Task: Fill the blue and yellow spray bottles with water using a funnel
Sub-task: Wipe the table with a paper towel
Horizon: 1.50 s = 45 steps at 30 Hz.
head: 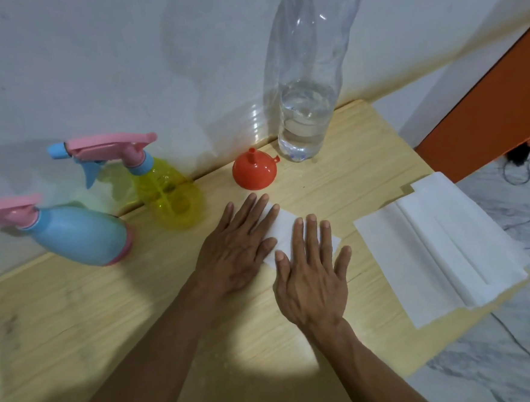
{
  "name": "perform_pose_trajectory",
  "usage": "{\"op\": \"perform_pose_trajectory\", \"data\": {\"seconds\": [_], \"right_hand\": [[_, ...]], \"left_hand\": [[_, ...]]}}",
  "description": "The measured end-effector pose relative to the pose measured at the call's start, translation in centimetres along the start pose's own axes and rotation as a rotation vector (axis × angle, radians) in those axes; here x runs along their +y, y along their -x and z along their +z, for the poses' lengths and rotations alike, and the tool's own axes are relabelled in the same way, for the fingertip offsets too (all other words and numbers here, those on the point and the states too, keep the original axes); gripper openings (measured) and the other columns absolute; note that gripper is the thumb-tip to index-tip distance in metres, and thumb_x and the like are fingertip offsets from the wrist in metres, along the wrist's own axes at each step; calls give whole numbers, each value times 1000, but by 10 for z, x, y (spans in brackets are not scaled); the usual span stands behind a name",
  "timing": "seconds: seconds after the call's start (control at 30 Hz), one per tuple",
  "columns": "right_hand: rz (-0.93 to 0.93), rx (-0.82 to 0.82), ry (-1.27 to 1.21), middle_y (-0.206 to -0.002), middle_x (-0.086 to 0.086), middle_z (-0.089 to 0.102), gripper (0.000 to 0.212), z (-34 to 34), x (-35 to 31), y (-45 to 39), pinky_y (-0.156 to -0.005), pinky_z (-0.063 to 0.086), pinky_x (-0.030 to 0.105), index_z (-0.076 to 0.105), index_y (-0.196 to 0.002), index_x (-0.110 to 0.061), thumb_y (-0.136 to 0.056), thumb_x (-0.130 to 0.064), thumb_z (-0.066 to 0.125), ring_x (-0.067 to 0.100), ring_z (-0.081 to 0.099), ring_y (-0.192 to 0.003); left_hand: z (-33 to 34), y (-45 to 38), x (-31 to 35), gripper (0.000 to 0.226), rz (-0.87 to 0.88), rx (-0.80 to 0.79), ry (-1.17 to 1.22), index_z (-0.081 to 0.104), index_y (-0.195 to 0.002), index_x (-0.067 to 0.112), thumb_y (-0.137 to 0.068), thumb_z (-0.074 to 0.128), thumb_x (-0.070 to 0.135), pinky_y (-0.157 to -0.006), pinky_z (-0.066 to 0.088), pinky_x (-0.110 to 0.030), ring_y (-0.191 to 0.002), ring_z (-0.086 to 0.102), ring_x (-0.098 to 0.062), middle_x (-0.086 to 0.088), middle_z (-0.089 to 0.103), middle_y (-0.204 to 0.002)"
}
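My left hand (234,250) and my right hand (313,279) lie flat on a small white paper (286,227) on the wooden table (78,323), fingers straight and a little spread, gripping nothing. The blue spray bottle (78,234) and yellow spray bottle (169,193) stand to the left near the wall. The orange funnel (254,173) sits upside down beside the clear water bottle (305,103). I can read no writing anywhere.

Blue spray bottle (81,234) and yellow spray bottle (171,196), pink heads on, upright at tabletop's left. Orange funnel (255,172) inverted, spout up. Clear water bottle (306,110) roughly a quarter full beside it.
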State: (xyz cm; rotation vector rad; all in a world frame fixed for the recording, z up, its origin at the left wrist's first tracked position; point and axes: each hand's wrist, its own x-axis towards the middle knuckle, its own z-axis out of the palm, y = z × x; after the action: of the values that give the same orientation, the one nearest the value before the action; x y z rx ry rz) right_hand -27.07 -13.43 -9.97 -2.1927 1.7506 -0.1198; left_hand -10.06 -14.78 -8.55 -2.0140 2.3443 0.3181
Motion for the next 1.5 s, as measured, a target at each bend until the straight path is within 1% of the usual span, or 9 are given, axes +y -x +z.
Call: {"op": "perform_pose_trajectory", "data": {"seconds": [0.2, 0.33, 0.43, 0.6, 0.8, 0.97, 1.1, 1.3, 1.5], "right_hand": [[-24, -42, -17, -166, -3, -24, 67, 2, -18, 10, -122, -14, 58, -12, -160, -22, -104, -55, 4, 20, -28, -152], [-50, 22, -1, -170, 0, -5, 65, 13, -30, 17, -122, -3, 62, 6, -162, -19, -105, -51, 15, 24, -9, -157], [-90, 31, 42, -170, 2, 2, 63, 20, -38, 22, -120, -4, 62, 12, -162, -23, -105, -49, 21, 26, -3, -157], [-142, -15, 24, -170, -1, -9, 63, 25, -55, 34, -118, -9, 62, 0, -162, -24, -106, -50, 15, 25, -14, -156], [-190, -11, 1, -171, 0, 2, 63, 36, -79, 52, -118, -2, 63, 6, -161, -15, -107, -46, 15, 24, -5, -157], [-266, -82, -6, -170, -3, -5, 61, 41, -98, 64, -118, -3, 66, -7, -159, -18, -106, -43, 12, 23, -14, -156], [-315, -135, 29, -170, -4, -8, 63, 43, -113, 70, -116, -6, 67, -2, -161, -19, -105, -42, 12, 23, -17, -155], [-425, -240, 43, -168, -9, -19, 62, 43, -137, 75, -117, -16, 62, -10, -161, -20, -107, -42, 9, 17, -30, -151], [-643, -249, 49, -170, -7, -9, 62, 55, -158, 79, -120, -10, 58, -2, -162, -21, -106, -42, 16, 18, -19, -155]], "left_hand": [[-1, 15, -17, 61, 4, -4, 15, -7, -157, 24, -104, 10, 47, -124, -5, -39, -151, -19, -14, 2, -14, -165], [1, 29, -29, 63, 6, 14, 14, 0, -158, 22, -102, 9, 48, -124, -2, -39, -152, -14, -15, 2, -9, -166], [2, 41, -36, 64, -11, 20, 36, 1, -158, 22, -101, 8, 48, -124, -1, -39, -152, -14, -14, 3, -9, -166], [6, 65, -48, 64, -27, 31, 50, 5, -159, 20, -101, 11, 48, -125, 5, -41, -153, -9, -14, 3, -5, -166], [9, 98, -59, 64, -72, 43, 55, 8, -158, 18, -101, 13, 47, -125, 4, -39, -153, -6, -13, 1, 0, -166], [13, 130, -70, 64, -134, 56, 64, 11, -158, 15, -102, 14, 46, -124, 5, -38, -153, -3, -14, -1, 5, -166], [16, 154, -79, 64, -198, 73, 56, 12, -158, 14, -102, 16, 46, -124, 6, -38, -153, -1, -15, -1, 6, -166], [22, 187, -90, 65, -306, 82, 50, 9, -157, 14, -102, 14, 47, -124, 7, -40, -153, -1, -14, -2, 6, -166], [27, 233, -94, 66, -486, 106, 64, 11, -158, 12, -102, 13, 48, -124, 8, -43, -153, -1, -14, -3, 8, -166]]}}
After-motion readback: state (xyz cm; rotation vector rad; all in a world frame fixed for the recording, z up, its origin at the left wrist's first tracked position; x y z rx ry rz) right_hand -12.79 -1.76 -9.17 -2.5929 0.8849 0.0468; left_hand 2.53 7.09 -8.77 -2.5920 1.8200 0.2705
